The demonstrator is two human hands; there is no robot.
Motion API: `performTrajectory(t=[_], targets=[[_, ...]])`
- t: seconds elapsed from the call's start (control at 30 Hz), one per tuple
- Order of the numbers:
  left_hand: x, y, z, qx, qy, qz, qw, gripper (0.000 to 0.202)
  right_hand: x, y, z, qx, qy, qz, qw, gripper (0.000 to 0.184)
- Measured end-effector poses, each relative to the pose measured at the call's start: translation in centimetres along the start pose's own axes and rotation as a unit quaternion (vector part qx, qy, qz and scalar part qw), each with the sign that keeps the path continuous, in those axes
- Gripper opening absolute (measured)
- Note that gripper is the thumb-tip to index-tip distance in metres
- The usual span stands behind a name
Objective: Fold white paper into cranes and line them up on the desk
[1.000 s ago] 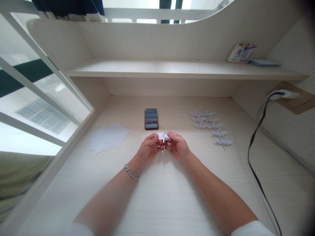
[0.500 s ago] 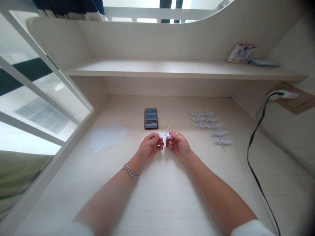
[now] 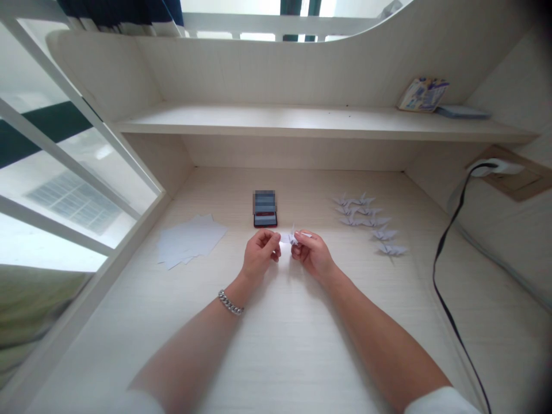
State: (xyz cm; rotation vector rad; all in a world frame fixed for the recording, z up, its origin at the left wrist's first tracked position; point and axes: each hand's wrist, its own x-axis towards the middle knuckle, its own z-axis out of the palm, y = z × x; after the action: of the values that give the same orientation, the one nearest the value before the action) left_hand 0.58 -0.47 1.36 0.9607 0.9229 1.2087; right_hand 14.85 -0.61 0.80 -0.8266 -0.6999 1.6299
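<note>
Both my hands meet over the middle of the pale wooden desk [image 3: 276, 345]. Between them is a small white folded paper crane [image 3: 291, 237]. My left hand [image 3: 259, 257], with a silver bracelet on its wrist, pinches one end of it with curled fingers. My right hand [image 3: 313, 253] pinches the other end, and a thin paper wing sticks out above its fingers. A dark phone [image 3: 264, 210] lies flat just beyond the hands.
A loose pile of white paper sheets [image 3: 190, 240] lies to the left. Several finished paper cranes [image 3: 366, 221] lie in a row at the right. A black cable [image 3: 448, 276] runs down from a wall socket. A shelf above holds a printed booklet [image 3: 422, 93].
My hands have drawn slightly apart, and the left hand has turned so its fingers curl inward. The crane sits a little higher and further right between them.
</note>
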Motion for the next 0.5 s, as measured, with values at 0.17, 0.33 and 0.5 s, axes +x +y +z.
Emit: performTrajectory(t=[0.17, 0.33, 0.5], targets=[[0.05, 0.02, -0.23, -0.027, -0.039, -0.025, 0.999, 0.026, 0.02, 0.08, 0.11, -0.009, -0.007, -0.008, 1.0, 0.026], [0.07, 0.39, -0.41, -0.093, -0.078, -0.084, 0.989, 0.029, 0.04, 0.07, 0.07, -0.015, -0.01, -0.005, 1.0, 0.026], [-0.1, 0.09, 0.0, -0.016, -0.066, -0.082, 0.994, 0.03, -0.03, 0.35, 0.11, -0.083, -0.025, -0.021, 0.996, 0.029]])
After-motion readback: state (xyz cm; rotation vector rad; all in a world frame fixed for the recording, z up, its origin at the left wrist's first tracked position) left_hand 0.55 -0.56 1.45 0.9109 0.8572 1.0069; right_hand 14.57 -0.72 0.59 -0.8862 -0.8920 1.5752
